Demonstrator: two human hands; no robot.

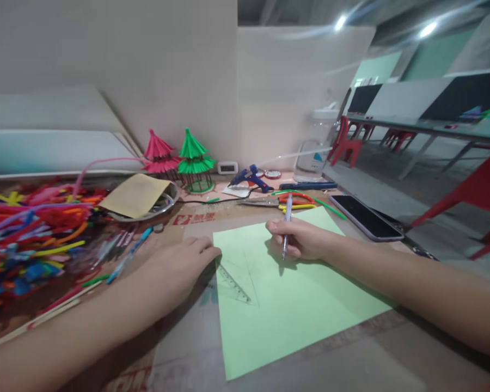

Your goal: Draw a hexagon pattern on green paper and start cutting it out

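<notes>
My right hand (298, 238) is closed around a clear-barrelled pen (286, 234), its tip pointing down just above the green sheet of paper (306, 305). A transparent set square (234, 284) with ruler markings lies over the left part of the paper. At its upper left end, my left hand (194, 260) has its fingers bent and closed on the corner; the fingertips are partly hidden. Faint lines, possibly pencil or ruler edges, show beside the set square.
Scissors (269, 201), a blue glue gun (251, 177) and a phone (365, 216) lie beyond the paper. Red and green paper-roofed models (195, 163) stand at the back. Pipe cleaners (28, 234) pile up at left, beside pens (130, 253). A plastic jug (312, 155) stands back right.
</notes>
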